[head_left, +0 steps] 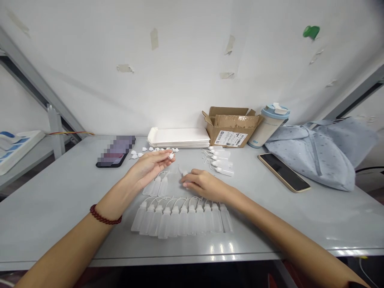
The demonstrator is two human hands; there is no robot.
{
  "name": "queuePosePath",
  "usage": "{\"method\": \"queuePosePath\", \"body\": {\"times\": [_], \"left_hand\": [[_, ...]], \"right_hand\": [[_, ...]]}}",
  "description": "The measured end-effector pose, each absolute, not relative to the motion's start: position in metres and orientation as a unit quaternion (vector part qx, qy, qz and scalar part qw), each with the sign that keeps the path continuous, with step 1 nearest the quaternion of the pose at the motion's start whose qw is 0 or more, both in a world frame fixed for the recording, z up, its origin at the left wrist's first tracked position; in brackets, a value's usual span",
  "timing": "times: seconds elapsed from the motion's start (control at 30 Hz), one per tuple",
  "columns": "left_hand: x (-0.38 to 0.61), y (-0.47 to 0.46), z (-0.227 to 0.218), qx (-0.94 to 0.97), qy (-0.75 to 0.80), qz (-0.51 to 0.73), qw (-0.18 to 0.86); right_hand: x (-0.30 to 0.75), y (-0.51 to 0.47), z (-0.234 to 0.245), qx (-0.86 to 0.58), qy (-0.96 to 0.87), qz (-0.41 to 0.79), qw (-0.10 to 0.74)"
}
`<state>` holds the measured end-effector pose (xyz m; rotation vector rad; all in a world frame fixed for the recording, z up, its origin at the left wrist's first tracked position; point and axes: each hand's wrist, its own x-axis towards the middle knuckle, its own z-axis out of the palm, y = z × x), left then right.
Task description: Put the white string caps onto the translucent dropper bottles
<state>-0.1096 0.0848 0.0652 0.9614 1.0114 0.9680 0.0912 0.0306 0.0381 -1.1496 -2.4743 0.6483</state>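
Observation:
My left hand (151,166) hovers above the grey table (60,200), palm up, pinching a small white cap (171,156) at its fingertips. My right hand (204,185) rests lower, fingers curled round a small translucent bottle (182,171) whose tip points toward the left hand. A row of several translucent squeeze bottles (183,218) lies side by side in front of me, with a few more (156,186) under the left hand. Loose white caps (150,150) are scattered behind the hands. Capped bottles (222,162) lie to the right.
A stack of white sheets (180,138), an open cardboard box (231,126), and a lidded cup (270,126) stand at the back. One phone (115,152) lies back left, another (283,172) right. A blue cloth bag (324,152) fills the right side.

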Motion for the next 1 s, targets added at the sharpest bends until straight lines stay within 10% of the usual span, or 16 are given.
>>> {"method": "queuePosePath", "body": {"times": [1.0], "left_hand": [[-0.096,0.064,0.063,0.489,0.333,0.302,0.747]], "right_hand": [[0.094,0.007,0.050,-0.352,-0.793,0.356,0.347]]}}
